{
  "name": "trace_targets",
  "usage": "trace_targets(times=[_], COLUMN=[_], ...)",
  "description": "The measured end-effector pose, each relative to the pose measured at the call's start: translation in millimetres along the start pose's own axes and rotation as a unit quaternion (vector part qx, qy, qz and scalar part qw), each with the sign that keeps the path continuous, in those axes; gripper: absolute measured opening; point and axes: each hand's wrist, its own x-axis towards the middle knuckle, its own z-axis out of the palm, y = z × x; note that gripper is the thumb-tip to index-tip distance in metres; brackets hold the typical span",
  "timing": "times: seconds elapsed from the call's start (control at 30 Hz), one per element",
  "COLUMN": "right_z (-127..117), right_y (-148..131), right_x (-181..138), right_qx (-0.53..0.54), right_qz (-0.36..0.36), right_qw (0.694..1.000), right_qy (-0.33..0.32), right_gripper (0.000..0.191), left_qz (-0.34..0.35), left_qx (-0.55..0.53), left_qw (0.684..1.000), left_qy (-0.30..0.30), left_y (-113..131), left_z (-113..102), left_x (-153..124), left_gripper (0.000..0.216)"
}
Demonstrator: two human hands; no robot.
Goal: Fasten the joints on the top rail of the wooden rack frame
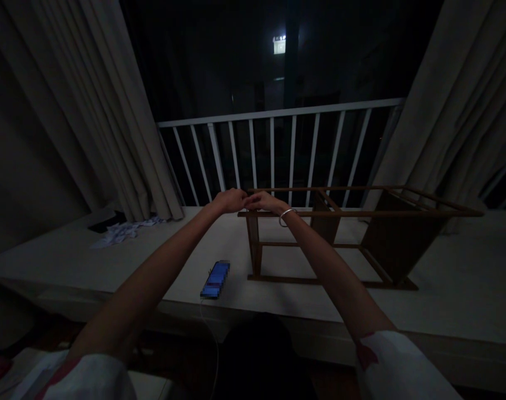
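Wooden brown open-frame rack (340,233) sits on pale ledge (465,278), w/ white railing (277,114) behind it; left hand (230,200) & right hand (263,201) meet at rack's top-left corner, fingers curled, seemingly pinching sth too small to tell; prob. mid-fastening; next needs steady fingertip grip; blue-lit phone (215,279) lies left-front of rack.

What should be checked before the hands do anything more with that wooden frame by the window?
1. Both hands on the frame: ok. The left hand and right hand meet at the near top corner of the frame.
2. What the fingers pinch there: cannot tell, too dark and small.
3. Frame resting on the ledge: ok, its lower bars lie flat on it.
4. Phone clear of the frame: ok, it lies apart to the left, screen lit, cable hanging over the edge.
5. Papers clear of the hands: ok, far left by the curtain.
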Motion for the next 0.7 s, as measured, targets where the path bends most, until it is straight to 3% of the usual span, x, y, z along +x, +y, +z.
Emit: trace_targets(times=[0.17,0.4,0.53,0.7], right_z=[-0.8,-2.0,-4.2,-5.4], right_y=[-4.0,1.5,8.7,8.9], right_x=[-4.0,-0.8,4.4,5.7], right_qx=[-0.024,-0.028,-0.023,-0.022], right_qz=[-0.002,-0.011,-0.004,0.004], right_qw=[1.0,1.0,1.0,1.0], right_qy=[0.003,-0.004,0.004,-0.009], right_gripper=[0.031,0.027,0.027,0.025], left_qz=[-0.133,-0.206,-0.258,-0.271], left_qx=[-0.147,-0.321,-0.385,-0.423], left_qw=[0.978,0.923,0.883,0.86], left_qy=[0.066,-0.057,-0.075,-0.087], left_y=[3.3,14.7,19.0,22.1], left_z=[-1.2,6.3,8.0,9.1], left_x=[6.5,8.6,11.6,10.1], left_gripper=[0.042,0.036,0.034,0.024])
